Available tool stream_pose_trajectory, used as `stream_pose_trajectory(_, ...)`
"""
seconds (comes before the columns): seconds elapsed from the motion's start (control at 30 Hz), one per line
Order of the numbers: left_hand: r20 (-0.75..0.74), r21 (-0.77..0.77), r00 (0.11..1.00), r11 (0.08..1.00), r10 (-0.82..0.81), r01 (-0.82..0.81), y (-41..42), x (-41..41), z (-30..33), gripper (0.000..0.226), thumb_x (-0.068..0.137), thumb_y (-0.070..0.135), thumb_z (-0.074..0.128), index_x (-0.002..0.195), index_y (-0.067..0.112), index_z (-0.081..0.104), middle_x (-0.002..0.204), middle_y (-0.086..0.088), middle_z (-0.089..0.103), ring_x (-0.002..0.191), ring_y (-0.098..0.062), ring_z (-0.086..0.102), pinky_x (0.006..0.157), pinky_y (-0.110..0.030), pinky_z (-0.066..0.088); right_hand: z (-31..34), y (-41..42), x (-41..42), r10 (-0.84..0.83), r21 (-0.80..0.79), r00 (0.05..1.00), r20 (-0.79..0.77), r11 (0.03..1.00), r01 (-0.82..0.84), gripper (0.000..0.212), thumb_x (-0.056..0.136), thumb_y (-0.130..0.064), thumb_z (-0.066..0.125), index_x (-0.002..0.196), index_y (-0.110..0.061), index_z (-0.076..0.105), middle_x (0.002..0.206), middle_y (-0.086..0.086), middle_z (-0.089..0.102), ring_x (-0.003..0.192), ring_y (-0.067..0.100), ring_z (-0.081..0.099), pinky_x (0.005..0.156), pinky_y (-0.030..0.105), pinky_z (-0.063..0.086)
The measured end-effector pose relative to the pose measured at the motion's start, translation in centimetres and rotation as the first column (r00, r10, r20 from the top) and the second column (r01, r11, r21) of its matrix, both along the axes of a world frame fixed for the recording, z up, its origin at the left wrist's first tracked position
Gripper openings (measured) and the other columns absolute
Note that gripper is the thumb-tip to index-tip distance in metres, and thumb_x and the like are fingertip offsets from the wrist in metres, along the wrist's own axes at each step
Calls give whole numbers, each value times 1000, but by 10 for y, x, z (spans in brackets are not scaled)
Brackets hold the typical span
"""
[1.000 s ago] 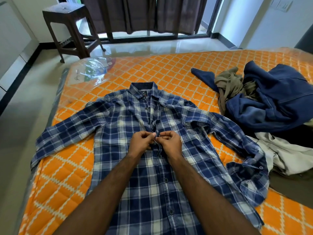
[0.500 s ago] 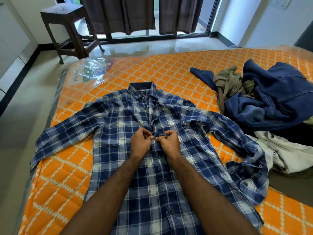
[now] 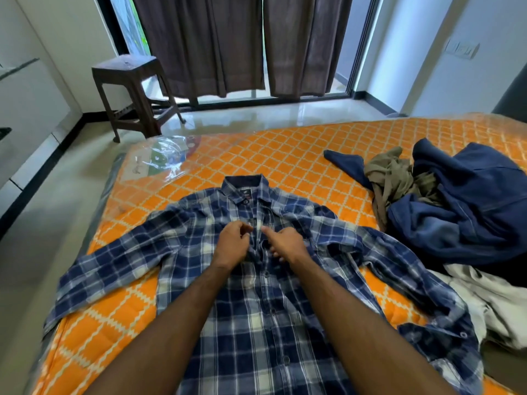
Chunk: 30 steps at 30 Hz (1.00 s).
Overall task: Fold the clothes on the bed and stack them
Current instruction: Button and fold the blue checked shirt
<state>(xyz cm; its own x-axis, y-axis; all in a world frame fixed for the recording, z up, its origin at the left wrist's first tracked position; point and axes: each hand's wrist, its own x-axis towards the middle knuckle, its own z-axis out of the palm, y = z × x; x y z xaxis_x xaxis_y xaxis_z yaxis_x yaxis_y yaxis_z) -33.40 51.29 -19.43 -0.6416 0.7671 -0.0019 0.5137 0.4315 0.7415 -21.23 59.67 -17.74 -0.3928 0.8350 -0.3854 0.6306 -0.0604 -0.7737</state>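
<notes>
A blue-and-white checked button-up shirt (image 3: 256, 323) is spread face up on the bed (image 3: 285, 166), which is covered by an orange mattress with a cream lattice pattern under clear plastic wrap. The collar is pointed toward the window and both sleeves are stretched outward, the right-side sleeve being bunched and crumpled near its cuff. The lower part of the front placket is seen buttoned.

Both hands are held over the chest of the shirt, just below the collar, on either side of the placket. The left hand (image 3: 232, 245) is loosely curled, with thumb and forefinger brought near each other beside the placket; whether cloth is actually pinched cannot be told. The right hand (image 3: 286, 243) is shown with the forefinger extended toward the placket and the other fingers relaxed over the cloth. The two hands are close together but not touching.

To the right on the bed, a heap of unfolded clothes is piled: a dark blue fleece garment (image 3: 462, 209), a crumpled olive-grey garment (image 3: 393, 178) lying against it, and a pale grey-white garment (image 3: 496, 303) nearer the viewer.

Beyond the bed, a dark brown plastic stool (image 3: 128, 89) is placed on the glossy floor, before dark brown curtains (image 3: 242, 44) hung at a glass door.
</notes>
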Motion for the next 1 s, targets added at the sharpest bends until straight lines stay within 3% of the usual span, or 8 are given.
stream_pose_trajectory(0.13,-8,-127,998,990,-65,64,5,1,-15,8,93,13,68,100,9,70,100,-5,71,90,-15,64,82,-28,52,-17,10,-13,104,49,973,204,992,-117,37,78,-38,77,84,-2,73,82,13,74,73,25,71,65,38,62)
stream_pose_trajectory(0.27,-45,-113,996,991,-71,65,4,3,-22,13,85,16,78,93,10,70,93,-1,69,87,-13,63,82,-28,54,-10,5,8,-161,46,985,-57,985,164,13,84,-21,70,79,-9,66,76,8,71,69,21,67,69,44,61)
stream_pose_trajectory(0.37,-40,-115,998,993,-39,35,5,5,-22,12,85,14,78,88,10,67,91,-1,68,84,-13,62,80,-28,53,2,-10,27,-227,331,959,-169,903,273,12,89,-20,67,87,-17,56,79,-2,61,69,14,57,59,33,50)
stream_pose_trajectory(0.5,55,-80,998,997,22,-18,3,7,-22,9,87,14,76,88,12,67,85,4,68,76,-7,63,67,-18,50,-1,-24,17,10,679,1000,17,734,-19,18,89,-21,64,85,-22,46,80,-7,53,72,14,53,57,30,42)
stream_pose_trajectory(0.57,159,-39,984,996,80,-74,1,5,-20,8,86,15,77,89,12,70,82,5,69,75,-5,63,63,-15,48,-8,-24,4,42,584,993,115,805,-102,15,89,-21,66,86,-20,52,83,-5,58,74,14,55,58,29,40)
stream_pose_trajectory(0.67,336,7,933,991,125,-136,1,0,-16,7,86,14,77,89,8,73,82,-5,73,74,-16,69,62,-26,56,-22,-17,-9,-65,234,998,-21,970,68,7,87,-18,73,88,-17,66,86,-2,68,77,14,63,64,27,48)
stream_pose_trajectory(0.8,465,26,878,989,115,-143,0,-3,-11,3,87,10,76,87,8,73,83,-9,72,74,-20,67,63,-30,54,-32,-11,-6,-193,-11,956,-222,981,195,11,85,-9,77,87,-18,70,84,0,72,80,17,70,65,25,54)
stream_pose_trajectory(1.0,490,3,864,991,113,-131,-1,2,-15,4,89,6,72,92,7,73,85,-12,72,65,-18,66,49,-28,51,-38,-15,0,-256,-130,898,-358,966,224,17,81,-3,80,85,-16,71,83,4,75,81,21,74,78,39,62)
